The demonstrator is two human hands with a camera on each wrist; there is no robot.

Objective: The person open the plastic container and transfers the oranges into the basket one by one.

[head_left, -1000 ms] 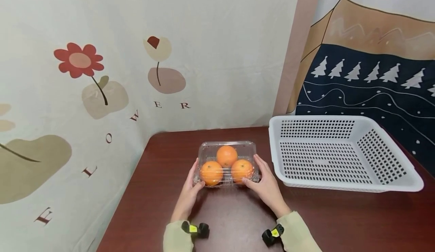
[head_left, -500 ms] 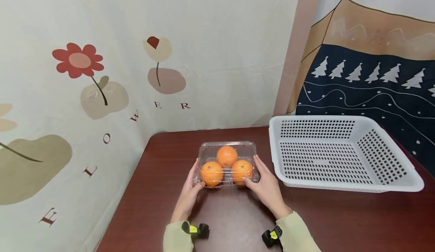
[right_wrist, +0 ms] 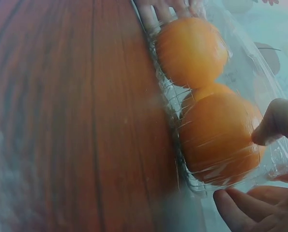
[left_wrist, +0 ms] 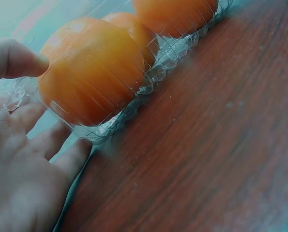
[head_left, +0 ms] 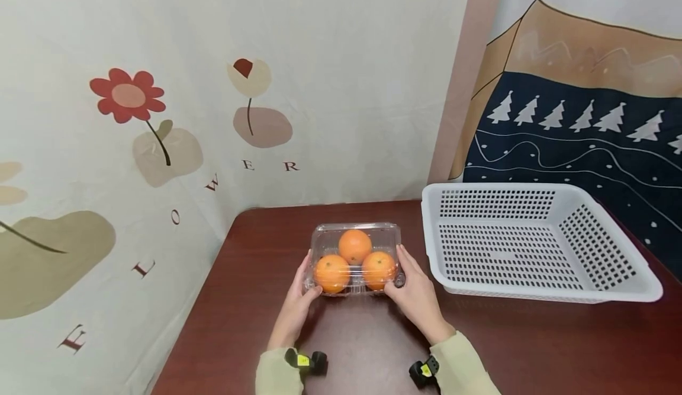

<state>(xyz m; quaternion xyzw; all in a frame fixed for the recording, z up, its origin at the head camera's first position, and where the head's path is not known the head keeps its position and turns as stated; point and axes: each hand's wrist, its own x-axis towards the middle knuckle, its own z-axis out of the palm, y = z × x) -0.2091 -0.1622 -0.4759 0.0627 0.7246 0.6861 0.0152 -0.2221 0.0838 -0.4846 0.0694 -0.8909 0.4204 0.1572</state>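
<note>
A clear plastic fruit box (head_left: 327, 241) sits between both hands near the middle of the table in the head view. Three oranges show through it: one at the back (head_left: 354, 246), one at front left (head_left: 331, 274) and one at front right (head_left: 379, 270). My left hand (head_left: 293, 309) grips the box's left end, thumb at the front corner and fingers along the side. At the right end my right hand (head_left: 420, 301) holds it the same way. In the right wrist view the thumb (right_wrist: 274, 123) overlaps the nearer orange (right_wrist: 219, 137). The lid looks closed.
A white perforated plastic basket (head_left: 433, 247) stands to the right of the box on the dark red-brown wooden table (head_left: 240, 300). Behind the table hangs a pale cloth (head_left: 351, 87) with printed flowers. A dark cloth with white trees (head_left: 565, 146) hangs behind the basket.
My right thumb has slid slightly toward the box's front right corner. The box, the oranges and my left hand stay almost where they were.
</note>
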